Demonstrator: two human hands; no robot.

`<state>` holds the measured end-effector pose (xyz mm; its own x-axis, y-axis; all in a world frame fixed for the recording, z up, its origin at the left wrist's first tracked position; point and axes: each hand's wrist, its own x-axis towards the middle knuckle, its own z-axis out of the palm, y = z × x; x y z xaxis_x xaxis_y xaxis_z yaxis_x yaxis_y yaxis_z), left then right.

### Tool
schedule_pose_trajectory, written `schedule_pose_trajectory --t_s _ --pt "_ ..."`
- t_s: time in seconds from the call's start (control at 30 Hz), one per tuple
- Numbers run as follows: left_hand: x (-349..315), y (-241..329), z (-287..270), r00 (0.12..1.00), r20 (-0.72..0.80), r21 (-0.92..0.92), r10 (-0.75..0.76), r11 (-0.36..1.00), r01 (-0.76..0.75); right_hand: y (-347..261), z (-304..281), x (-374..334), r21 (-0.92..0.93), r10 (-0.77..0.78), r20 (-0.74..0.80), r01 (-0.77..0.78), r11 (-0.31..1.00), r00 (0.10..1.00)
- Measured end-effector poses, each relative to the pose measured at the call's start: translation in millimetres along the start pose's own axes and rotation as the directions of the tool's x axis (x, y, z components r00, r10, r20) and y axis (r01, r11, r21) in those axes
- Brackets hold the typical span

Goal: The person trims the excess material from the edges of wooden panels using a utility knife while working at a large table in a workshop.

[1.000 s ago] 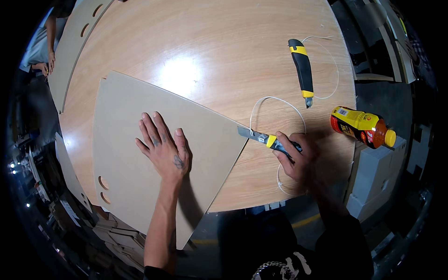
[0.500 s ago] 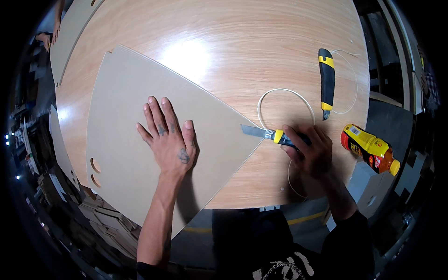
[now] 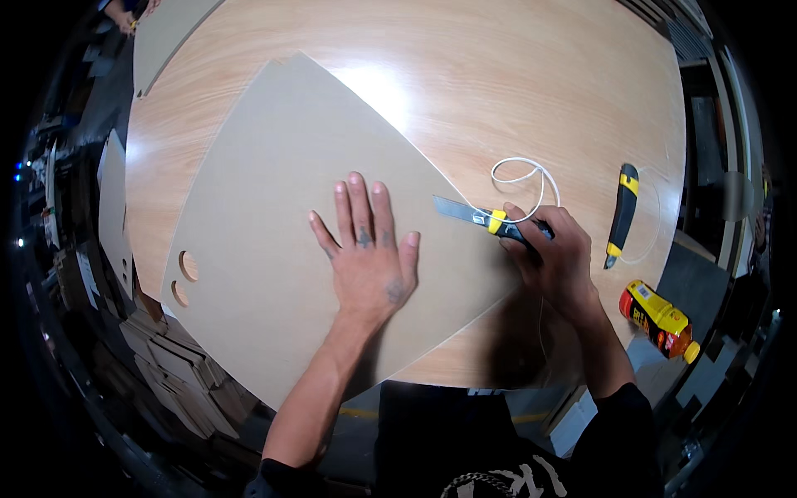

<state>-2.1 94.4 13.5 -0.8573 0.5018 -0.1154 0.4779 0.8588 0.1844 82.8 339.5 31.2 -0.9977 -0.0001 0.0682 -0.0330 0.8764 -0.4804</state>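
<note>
A large beige fan-shaped panel (image 3: 274, 158) with two rounded holes near its left edge lies on the table. My left hand (image 3: 369, 270) rests flat on it, palm down, fingers spread. In my right hand (image 3: 560, 257) is a black-and-yellow utility knife (image 3: 496, 222), its wide blade extended leftward over the panel's upper right edge. A thin white strip (image 3: 554, 187) curls in a loop above that hand and runs down to the panel's edge by the knife. My right hand hides the panel's right corner.
To the right lie a second black-and-yellow utility knife (image 3: 624, 212) and a bottle of amber drink (image 3: 660, 319) with a yellow cap. At the upper left, another person's hand (image 3: 124, 23) is near another panel (image 3: 170, 41). Stacked boards (image 3: 178, 365) stand below the table's left side.
The view has turned somewhat. The knife has moved along the panel's upper right edge, away from the right corner. The white strip's loop has become smaller and twisted. My left hand stays on the panel.
</note>
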Motion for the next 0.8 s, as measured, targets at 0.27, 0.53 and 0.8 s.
schedule_pose_trajectory --t_s 0.27,0.53,0.8 --pt "3.6 -0.5 -3.5 0.999 0.026 -0.060 0.019 0.998 -0.017 -11.8 23.9 97.1 -0.003 -0.150 -0.183 0.152 0.988 0.972" --pt "-2.2 -8.6 -8.4 0.999 0.050 -0.138 0.002 0.990 0.005 -52.7 61.3 225.4 -0.035 -0.124 -0.157 0.119 0.992 0.980" --pt "6.3 7.8 -2.1 0.995 0.093 -0.209 0.041 0.978 -0.021 -21.9 57.1 331.8 -0.017 0.034 -0.233 -0.039 0.999 0.972"
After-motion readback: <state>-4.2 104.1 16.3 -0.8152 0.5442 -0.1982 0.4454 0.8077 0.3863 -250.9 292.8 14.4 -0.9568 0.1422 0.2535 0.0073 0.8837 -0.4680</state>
